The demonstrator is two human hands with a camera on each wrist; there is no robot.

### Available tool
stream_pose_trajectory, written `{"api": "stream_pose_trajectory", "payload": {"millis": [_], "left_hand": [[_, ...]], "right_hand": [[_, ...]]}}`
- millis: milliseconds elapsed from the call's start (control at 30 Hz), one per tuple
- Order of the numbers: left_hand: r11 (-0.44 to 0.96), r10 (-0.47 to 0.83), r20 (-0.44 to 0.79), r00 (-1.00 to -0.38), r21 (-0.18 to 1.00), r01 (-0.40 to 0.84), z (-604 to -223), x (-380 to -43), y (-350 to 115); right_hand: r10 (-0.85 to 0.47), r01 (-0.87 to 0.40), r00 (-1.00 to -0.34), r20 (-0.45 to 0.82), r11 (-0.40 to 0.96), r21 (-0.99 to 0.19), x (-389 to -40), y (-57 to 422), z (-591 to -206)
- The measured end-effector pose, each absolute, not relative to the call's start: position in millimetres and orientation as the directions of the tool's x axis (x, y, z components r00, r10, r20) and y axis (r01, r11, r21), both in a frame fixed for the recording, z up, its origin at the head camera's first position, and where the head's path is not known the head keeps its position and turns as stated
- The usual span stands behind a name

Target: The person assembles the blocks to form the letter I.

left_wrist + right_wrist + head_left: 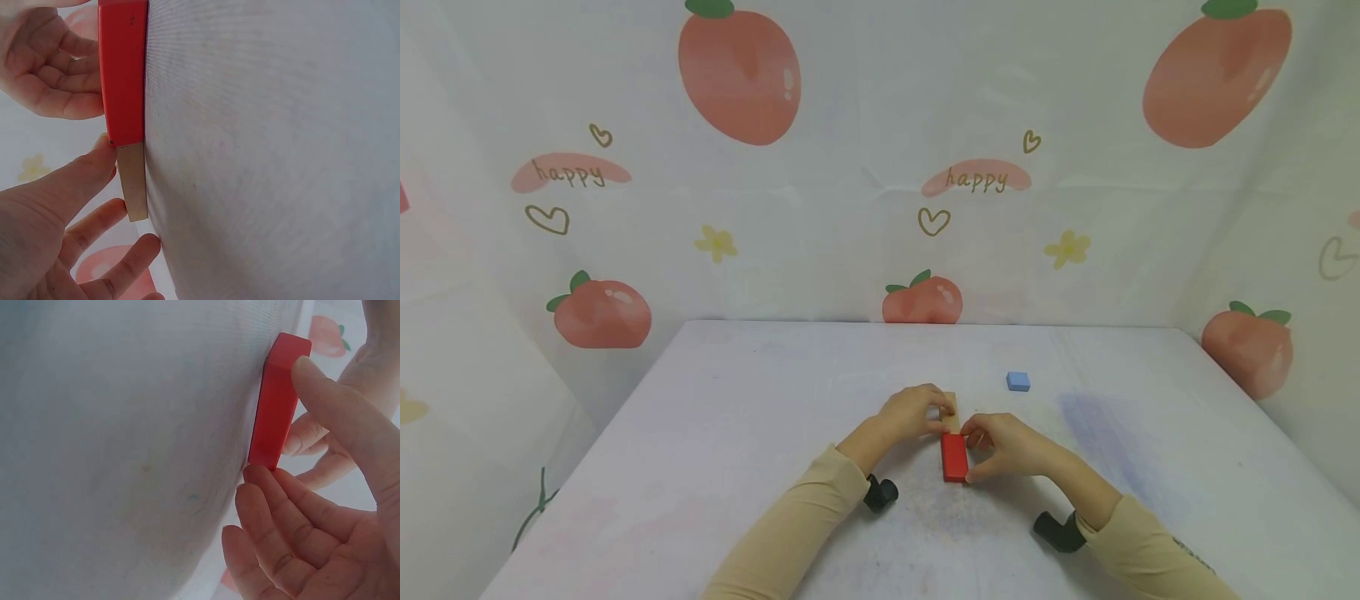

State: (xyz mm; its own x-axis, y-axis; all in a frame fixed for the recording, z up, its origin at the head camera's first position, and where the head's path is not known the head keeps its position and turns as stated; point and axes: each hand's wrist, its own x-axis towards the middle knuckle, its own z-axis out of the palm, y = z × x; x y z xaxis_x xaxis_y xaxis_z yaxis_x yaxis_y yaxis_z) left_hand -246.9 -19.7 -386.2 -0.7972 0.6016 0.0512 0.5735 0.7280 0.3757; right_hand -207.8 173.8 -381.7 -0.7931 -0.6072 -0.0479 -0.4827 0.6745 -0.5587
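Note:
A red block [955, 457] lies flat on the table, end to end with a tan wooden block [951, 423] just beyond it. With its thumb at the near end and fingertips by the far end, my right hand [1017, 447] holds the red block from the right. My left hand [914, 412] reaches in from the left and pinches the wooden block, its fingers partly covering it. In the left wrist view the left thumb [81, 172] is at the seam where the two blocks meet. The right wrist view shows the red block [275, 406] between thumb and fingers.
A small blue block [1018, 382] sits farther back, right of the wooden one. Black wrist-camera parts show under the left [882, 494] and right [1058, 532] sleeves. Behind the white table [737, 400] hangs a fruit-printed curtain [850, 125].

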Motion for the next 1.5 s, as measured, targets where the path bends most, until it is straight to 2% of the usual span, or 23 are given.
{"api": "stream_pose_trajectory", "payload": {"millis": [1167,1333,1500], "left_hand": [[0.747,0.582,0.023,-0.813,0.382,0.545,-385.9,-246.7,-18.4],[0.744,0.596,0.029,-0.803,0.356,0.565,-385.9,-244.9,-19.1],[0.771,0.597,-0.034,-0.802,0.302,0.561,-384.9,-242.7,-19.7]], "right_hand": [[-0.606,-0.467,-0.793,-0.069,0.675,-0.571,-207.2,174.2,-380.2],[-0.606,-0.468,-0.793,-0.066,0.674,-0.571,-206.7,174.7,-380.2],[-0.603,-0.462,-0.794,-0.07,0.675,-0.575,-206.4,174.9,-379.9]]}}
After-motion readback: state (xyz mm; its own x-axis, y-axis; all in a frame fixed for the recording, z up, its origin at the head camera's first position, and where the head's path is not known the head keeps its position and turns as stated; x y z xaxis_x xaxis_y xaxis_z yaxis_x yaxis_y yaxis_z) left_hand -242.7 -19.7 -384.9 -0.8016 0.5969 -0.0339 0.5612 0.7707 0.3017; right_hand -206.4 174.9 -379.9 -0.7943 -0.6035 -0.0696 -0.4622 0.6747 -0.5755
